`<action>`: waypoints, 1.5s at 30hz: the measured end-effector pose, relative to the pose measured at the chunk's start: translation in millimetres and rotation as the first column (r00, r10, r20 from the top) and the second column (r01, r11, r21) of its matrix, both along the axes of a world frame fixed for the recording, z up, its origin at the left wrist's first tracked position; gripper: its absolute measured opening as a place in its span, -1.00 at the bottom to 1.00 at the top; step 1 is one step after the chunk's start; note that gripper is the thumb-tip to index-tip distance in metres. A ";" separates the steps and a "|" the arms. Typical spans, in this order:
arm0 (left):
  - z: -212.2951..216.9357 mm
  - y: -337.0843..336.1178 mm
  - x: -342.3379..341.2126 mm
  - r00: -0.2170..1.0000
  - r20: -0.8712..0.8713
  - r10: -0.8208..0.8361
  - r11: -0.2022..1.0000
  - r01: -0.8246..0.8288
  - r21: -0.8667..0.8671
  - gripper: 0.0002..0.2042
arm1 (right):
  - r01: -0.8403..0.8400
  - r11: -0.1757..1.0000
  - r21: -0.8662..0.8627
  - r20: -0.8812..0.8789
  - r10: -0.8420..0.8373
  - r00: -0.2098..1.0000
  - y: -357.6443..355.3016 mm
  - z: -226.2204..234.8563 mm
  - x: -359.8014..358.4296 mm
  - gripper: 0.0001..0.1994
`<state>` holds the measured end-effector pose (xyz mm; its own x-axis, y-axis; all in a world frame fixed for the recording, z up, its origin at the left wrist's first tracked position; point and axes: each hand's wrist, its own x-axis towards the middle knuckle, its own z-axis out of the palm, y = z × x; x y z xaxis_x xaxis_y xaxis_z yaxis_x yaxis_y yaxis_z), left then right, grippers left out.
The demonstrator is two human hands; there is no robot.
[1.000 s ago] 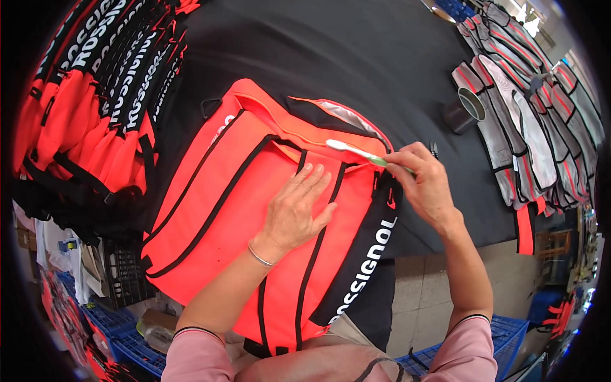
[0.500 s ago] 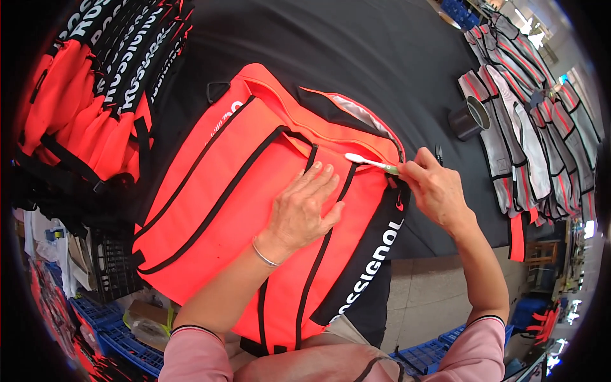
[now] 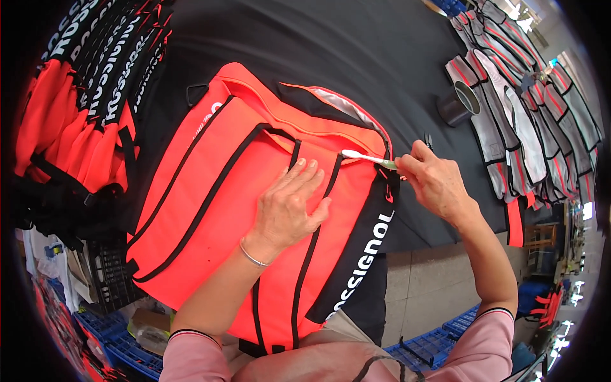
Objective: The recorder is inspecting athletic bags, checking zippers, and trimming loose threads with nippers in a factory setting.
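Observation:
In front of me lies a bright orange-red bag [image 3: 210,223] with black piping and a black side panel, its far end unzipped. My left hand [image 3: 289,207] rests flat on the bag's panel, fingers stretched out, a thin bracelet at the wrist. A white and green toothbrush [image 3: 370,158] is pinched by its handle in my right hand [image 3: 436,181], just beyond the bag's right edge. The brush head touches or nearly touches the black piping near the opening. A black flap with pale lining [image 3: 340,105] stands up at the far side.
Several orange and black bags [image 3: 76,127] are stacked at the left on the black-covered table [image 3: 305,38]. At the right stand a dark cup [image 3: 458,105], small dark snips [image 3: 428,140] and piled grey straps [image 3: 503,121]. Blue crates [image 3: 426,349] are below the table.
The bag and both hands appear shifted slightly left in view, along with the surroundings. The toothbrush has moved a little along the piping; my left hand stays on the panel.

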<state>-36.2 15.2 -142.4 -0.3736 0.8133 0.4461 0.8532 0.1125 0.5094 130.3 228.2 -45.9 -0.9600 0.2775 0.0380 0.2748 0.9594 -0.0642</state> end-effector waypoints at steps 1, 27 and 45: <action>1.4 0.6 -0.1 1.000 -0.006 -0.004 1.000 0.004 0.003 -0.59 | 0.004 1.000 -0.003 0.017 -0.004 1.000 0.5 2.3 2.3 -0.94; 57.5 -9.7 -108.8 0.865 -0.491 0.107 0.929 -0.263 -0.261 -0.37 | 0.019 0.999 -0.029 -0.073 -0.022 0.997 -4.0 14.1 0.9 -0.92; 7.8 -66.4 -118.0 0.961 -0.181 0.208 0.978 -0.209 0.016 -0.57 | -0.244 0.932 -0.268 -0.368 0.135 0.920 -76.5 -19.9 -144.5 -0.76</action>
<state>-154.2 -51.2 -134.7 -0.4487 0.7273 0.5193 0.8883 0.2991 0.3486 -14.2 151.7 -65.8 -0.9390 0.1419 0.3132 -0.0009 0.9098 -0.4150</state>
